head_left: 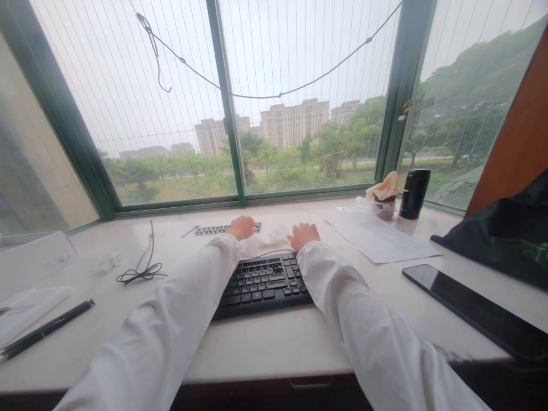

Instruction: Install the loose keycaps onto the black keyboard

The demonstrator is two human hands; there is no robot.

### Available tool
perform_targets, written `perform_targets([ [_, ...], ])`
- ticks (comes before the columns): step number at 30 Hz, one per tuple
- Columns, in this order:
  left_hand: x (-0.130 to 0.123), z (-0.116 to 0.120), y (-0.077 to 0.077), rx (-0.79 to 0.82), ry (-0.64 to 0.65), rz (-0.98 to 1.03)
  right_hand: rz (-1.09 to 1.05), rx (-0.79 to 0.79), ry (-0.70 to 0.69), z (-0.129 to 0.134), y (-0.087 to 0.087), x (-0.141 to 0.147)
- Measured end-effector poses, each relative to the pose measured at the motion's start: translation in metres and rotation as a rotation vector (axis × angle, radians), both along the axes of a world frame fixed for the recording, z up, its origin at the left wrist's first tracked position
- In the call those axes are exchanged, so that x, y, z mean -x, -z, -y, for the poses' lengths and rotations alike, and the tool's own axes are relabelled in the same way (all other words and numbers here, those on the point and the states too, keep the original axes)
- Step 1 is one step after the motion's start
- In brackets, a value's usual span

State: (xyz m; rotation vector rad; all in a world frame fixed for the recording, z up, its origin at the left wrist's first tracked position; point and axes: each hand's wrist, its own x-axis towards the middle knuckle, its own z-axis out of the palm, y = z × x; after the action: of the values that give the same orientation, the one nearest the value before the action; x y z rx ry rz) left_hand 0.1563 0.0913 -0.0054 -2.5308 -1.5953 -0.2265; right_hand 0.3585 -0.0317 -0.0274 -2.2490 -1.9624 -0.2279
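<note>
Both arms, in white sleeves, reach forward over the white desk on either side of a black keyboard (265, 282). Beyond the keyboard, my left hand (242, 228) rests at a row of small dark pieces (212, 229), partly covering it; its fingertips are hidden behind the back of the hand. My right hand (304, 235) is just past the keyboard's far right corner, beside crumpled white tissue (276, 234). Its fingers point away and are bent, and nothing can be made out in them. Some keys seem to be off the keyboard near its upper right.
At the left lie a tied black cable (141, 275), a black pen (47, 329) and a white box (38, 260). Toward the right are a paper sheet (381, 237), a phone (475, 308), a black tumbler (415, 194) and dark cloth (505, 228).
</note>
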Motion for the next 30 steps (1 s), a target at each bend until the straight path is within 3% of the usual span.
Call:
perform_targets([
  [7, -0.012, -0.024, 0.017, 0.019, -0.004, 0.000, 0.001, 0.014, -0.074, 0.001, 0.002, 0.004],
  [13, -0.011, -0.015, 0.011, -0.006, 0.012, 0.033, -0.007, -0.010, -0.148, 0.001, 0.002, 0.009],
  [18, -0.003, 0.017, -0.007, -0.103, 0.090, 0.106, -0.007, 0.038, -0.163, -0.004, 0.005, 0.011],
  [24, 0.017, 0.077, -0.031, -0.193, 0.220, 0.200, -0.059, 0.043, -0.142, -0.006, 0.005, 0.014],
  [30, 0.029, 0.133, -0.034, -0.290, 0.292, 0.370, -0.185, 0.080, -0.094, -0.004, 0.005, 0.014],
])
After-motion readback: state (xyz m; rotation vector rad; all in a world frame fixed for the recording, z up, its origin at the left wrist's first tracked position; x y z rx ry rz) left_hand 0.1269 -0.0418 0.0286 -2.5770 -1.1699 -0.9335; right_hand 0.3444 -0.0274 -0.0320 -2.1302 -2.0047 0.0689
